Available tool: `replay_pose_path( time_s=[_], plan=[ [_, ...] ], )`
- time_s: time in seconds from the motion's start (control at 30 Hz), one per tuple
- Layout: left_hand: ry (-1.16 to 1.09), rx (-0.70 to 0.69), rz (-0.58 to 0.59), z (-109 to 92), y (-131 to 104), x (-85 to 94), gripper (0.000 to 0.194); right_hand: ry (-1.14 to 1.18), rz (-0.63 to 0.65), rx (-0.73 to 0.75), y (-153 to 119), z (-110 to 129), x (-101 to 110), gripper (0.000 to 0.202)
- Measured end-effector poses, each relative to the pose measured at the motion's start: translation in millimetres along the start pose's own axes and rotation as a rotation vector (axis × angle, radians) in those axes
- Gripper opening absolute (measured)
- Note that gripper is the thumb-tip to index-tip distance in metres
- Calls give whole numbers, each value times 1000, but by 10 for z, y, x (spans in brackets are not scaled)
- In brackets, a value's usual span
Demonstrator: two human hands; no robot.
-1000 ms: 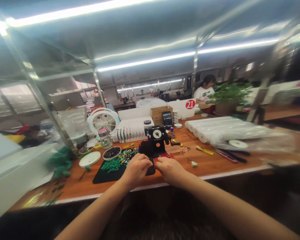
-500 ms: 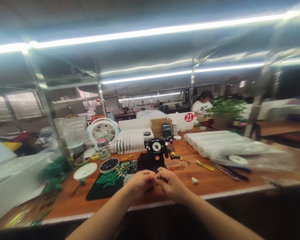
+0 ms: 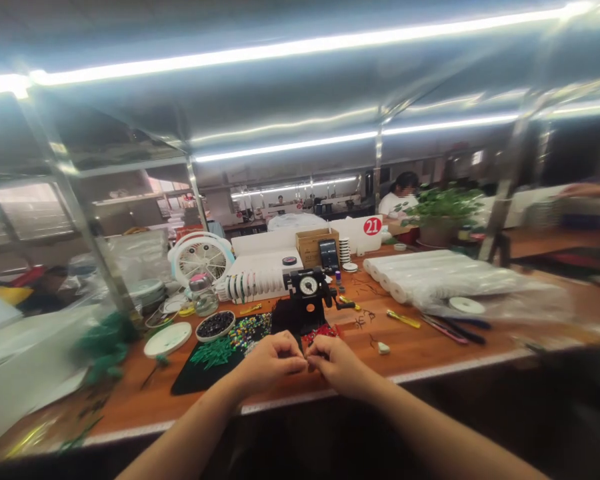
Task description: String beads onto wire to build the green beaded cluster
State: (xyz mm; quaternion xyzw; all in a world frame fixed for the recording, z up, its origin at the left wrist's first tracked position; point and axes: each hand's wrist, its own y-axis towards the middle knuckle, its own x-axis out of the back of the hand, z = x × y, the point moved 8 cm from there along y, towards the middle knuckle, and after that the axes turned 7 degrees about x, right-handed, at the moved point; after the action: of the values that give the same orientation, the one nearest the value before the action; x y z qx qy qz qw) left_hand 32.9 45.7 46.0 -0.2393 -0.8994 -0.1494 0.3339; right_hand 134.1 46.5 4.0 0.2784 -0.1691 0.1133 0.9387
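Note:
My left hand [image 3: 274,357] and my right hand [image 3: 336,360] meet above the front of the wooden table [image 3: 420,350]. Both are closed in a pinch, fingertips almost touching; whatever lies between them is too small to make out. Just beyond sits a black device with a round white dial [image 3: 309,287] and a side crank. Red beads [image 3: 325,331] lie in front of it, partly hidden by my hands. Left of my left hand, a black mat [image 3: 185,385] carries green strips [image 3: 213,353], mixed coloured beads [image 3: 250,330] and a dish of black beads [image 3: 215,325].
White rolls in plastic [image 3: 415,273] lie at the right, near tweezers [image 3: 445,330] and a yellow-handled tool [image 3: 403,319]. Behind the device stand spools [image 3: 255,287], a white fan [image 3: 203,260] and a cardboard box [image 3: 310,247]. A person [image 3: 400,197] sits farther back.
My hands have parted slightly at the fingertips, and the red beads behind them have come into view. The whole view has shifted a little.

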Motion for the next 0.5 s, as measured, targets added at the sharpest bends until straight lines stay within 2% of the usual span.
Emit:
replay_pose_path(
  time_s=[0.07,0.13,0.17,0.2,0.27,0.33,0.4,0.5],
  plan=[
    [165,-37,8,-82,-63,-74,13,-77,3,16,0,-2,-4,15],
    [416,-61,-58,-191,-146,-92,6,-126,-27,41,3,5,27,16],
    [545,-68,-118,-253,-190,-75,11,-121,-47,38,5,-1,50,16],
    [652,-66,-187,-311,-230,-44,25,-94,-62,21,7,-15,70,16],
    [757,-49,-319,-390,-290,38,49,-6,-69,-29,10,-44,95,15],
    [710,-19,-364,-367,-292,81,50,81,-54,-66,13,-49,102,13],
    [562,3,-332,-257,-236,64,39,141,-44,-93,12,-45,106,12],
    [363,-58,-271,-113,-136,-31,30,197,-25,-128,6,-59,93,13]
  ],
)
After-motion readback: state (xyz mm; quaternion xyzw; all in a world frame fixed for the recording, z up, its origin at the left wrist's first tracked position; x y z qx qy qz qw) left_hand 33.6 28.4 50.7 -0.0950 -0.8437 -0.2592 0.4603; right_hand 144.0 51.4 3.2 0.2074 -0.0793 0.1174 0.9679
